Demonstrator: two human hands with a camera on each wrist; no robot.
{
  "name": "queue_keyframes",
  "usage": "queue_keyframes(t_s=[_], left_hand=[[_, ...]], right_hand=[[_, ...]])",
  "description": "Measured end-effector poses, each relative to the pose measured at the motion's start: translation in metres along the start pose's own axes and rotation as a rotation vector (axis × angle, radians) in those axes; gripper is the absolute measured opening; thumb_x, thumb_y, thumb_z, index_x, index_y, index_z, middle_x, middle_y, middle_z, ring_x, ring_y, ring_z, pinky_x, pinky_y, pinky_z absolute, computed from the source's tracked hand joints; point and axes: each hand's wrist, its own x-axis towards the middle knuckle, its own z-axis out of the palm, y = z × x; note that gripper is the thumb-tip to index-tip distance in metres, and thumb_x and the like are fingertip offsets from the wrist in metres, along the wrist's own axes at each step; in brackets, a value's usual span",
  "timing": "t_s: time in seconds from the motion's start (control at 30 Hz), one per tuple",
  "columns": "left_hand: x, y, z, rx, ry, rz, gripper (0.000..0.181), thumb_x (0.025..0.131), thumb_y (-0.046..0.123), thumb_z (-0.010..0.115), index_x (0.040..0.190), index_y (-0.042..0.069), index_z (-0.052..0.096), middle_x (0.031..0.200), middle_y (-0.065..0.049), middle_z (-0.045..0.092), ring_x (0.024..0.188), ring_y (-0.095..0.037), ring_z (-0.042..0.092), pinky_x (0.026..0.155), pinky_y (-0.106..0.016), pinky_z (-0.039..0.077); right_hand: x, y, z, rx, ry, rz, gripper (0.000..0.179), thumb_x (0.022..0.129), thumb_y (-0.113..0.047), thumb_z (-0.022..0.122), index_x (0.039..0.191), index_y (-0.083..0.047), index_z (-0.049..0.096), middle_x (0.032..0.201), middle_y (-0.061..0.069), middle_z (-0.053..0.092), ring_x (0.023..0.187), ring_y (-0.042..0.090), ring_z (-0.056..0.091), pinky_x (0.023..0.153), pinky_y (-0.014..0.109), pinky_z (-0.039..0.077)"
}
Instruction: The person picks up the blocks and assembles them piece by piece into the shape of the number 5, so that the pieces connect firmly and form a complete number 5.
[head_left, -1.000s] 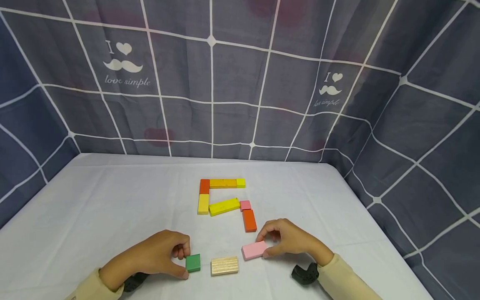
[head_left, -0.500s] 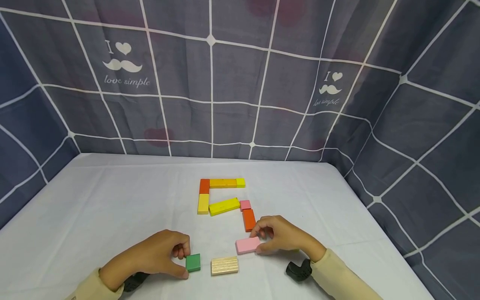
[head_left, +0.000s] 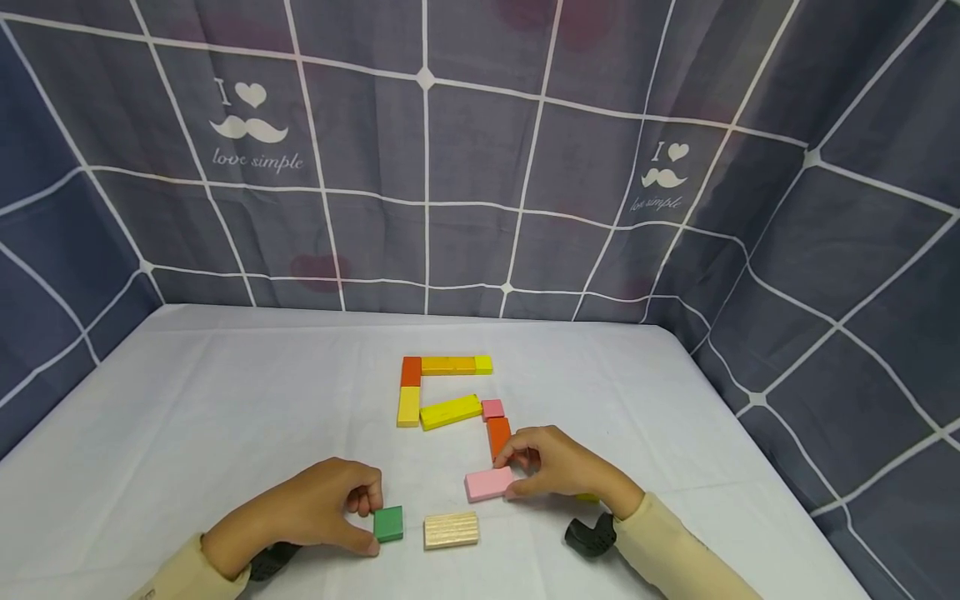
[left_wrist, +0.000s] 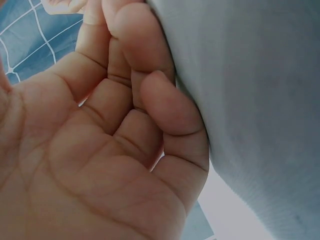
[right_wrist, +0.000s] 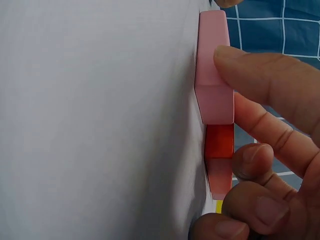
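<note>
My right hand [head_left: 551,461] pinches a pink block [head_left: 487,484] between thumb and fingers. In the right wrist view the thumb lies along the side of that pink block [right_wrist: 212,75], close beside the orange block [right_wrist: 219,141]. On the near left, my left hand [head_left: 318,507] holds a small green block [head_left: 388,524] between thumb and index finger. The left wrist view shows the curled fingers of my left hand [left_wrist: 115,115], with the green block hidden. A ridged, wood-coloured block [head_left: 451,531] lies between the two hands.
A row bends across the white table [head_left: 225,400]: orange-yellow [head_left: 447,366], bright yellow [head_left: 483,365], red-orange [head_left: 411,371], pale yellow [head_left: 408,407], long yellow [head_left: 450,412], small pink [head_left: 492,409] and orange [head_left: 498,437] blocks. A yellow-green piece [head_left: 588,497] shows under my right wrist. Grid-patterned curtains [head_left: 472,150] surround the table.
My right hand has slid the pink block left and slightly away from me, up to the orange block's near end. My left hand and the green block have stayed in place.
</note>
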Motion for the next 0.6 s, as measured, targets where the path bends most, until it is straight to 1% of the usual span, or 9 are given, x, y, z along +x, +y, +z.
queue_keyframes(t_s=[0.43, 0.6], left_hand=[[0.0, 0.0022, 0.0001, -0.003, 0.005, -0.009, 0.033, 0.078, 0.022, 0.098, 0.09, 0.02, 0.067, 0.08, 0.012, 0.058, 0.074, -0.003, 0.049, 0.064, -0.024, 0.04], [0.0004, 0.002, 0.0, 0.002, 0.004, -0.012, 0.033, 0.078, 0.022, 0.098, 0.09, 0.02, 0.067, 0.08, 0.012, 0.057, 0.074, -0.003, 0.049, 0.064, -0.024, 0.04]], right_hand=[[0.0015, 0.0011, -0.0028, 0.03, -0.02, 0.009, 0.026, 0.088, -0.009, 0.091, 0.111, -0.008, 0.079, 0.086, -0.007, 0.057, 0.079, 0.004, 0.05, 0.07, 0.022, 0.041], [0.001, 0.0015, -0.0043, 0.036, -0.022, 0.022, 0.027, 0.088, -0.006, 0.089, 0.113, -0.008, 0.079, 0.086, -0.006, 0.057, 0.078, 0.005, 0.05, 0.069, 0.021, 0.041]])
